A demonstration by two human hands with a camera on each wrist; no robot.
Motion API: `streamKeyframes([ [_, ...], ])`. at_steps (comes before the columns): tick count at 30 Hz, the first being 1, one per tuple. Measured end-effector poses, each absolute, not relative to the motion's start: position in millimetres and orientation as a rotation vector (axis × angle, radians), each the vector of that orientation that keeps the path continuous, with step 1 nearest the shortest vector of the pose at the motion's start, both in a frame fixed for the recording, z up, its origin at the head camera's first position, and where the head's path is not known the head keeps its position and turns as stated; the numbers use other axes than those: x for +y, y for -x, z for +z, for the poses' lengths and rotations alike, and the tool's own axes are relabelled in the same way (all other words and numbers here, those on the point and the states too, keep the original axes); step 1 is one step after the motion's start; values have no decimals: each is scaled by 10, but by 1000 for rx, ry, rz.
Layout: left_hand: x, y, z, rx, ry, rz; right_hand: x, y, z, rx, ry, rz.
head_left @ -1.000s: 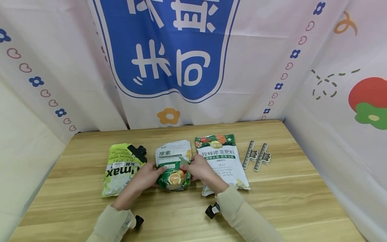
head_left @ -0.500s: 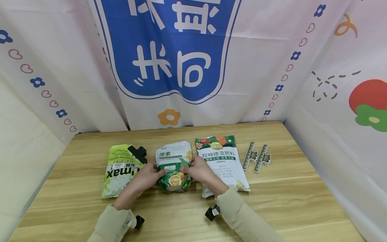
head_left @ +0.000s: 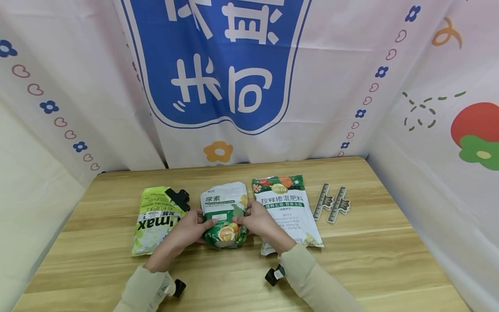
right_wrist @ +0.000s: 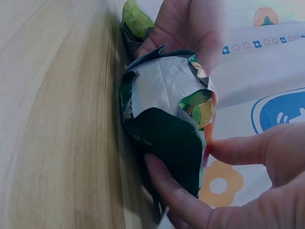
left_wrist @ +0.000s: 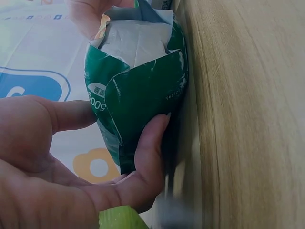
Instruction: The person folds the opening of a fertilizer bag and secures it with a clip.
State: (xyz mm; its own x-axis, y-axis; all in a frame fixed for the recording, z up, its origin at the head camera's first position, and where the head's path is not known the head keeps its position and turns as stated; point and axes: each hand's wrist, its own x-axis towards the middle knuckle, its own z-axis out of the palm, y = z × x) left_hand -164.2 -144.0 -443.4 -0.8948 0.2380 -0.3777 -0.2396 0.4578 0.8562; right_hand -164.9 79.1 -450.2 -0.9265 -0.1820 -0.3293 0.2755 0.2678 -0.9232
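A small green-and-white fertilizer bag with pictured oranges lies between my two hands at the middle of the table. My left hand grips its left edge, thumb on the printed front and fingers curled beneath. On the opposite edge, my right hand holds it the same way. Both wrist views face the bag's bottom end, where green flaps fold around a silvery base. In the left wrist view the left hand's fingertips press the underside. The right wrist view shows the right thumb against the printed side.
Left of the hands lies a yellow-green bag with a black clip at its upper right corner. A larger white-and-green fertilizer bag lies at right. Beyond it are two ruler-marked clips. A printed cloth hangs behind the wooden table.
Both hands keep their hold on the small bag, which stays in place. The whole head view has shifted down very slightly.
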Motion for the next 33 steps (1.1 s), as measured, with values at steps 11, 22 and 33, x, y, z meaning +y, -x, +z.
streamKeyframes([
  [11,-1472,1625,-4433,2250,-37,1461,787,1621,-4511,2184,-75,-1714],
  [22,-1465,1560,-4370,2315,-15,1466,778,1565,-4428,2202,-94,-1760],
  [33,-1446,1488,-4307,2382,-12,1463,847,1511,-4450,2221,-88,-1800],
])
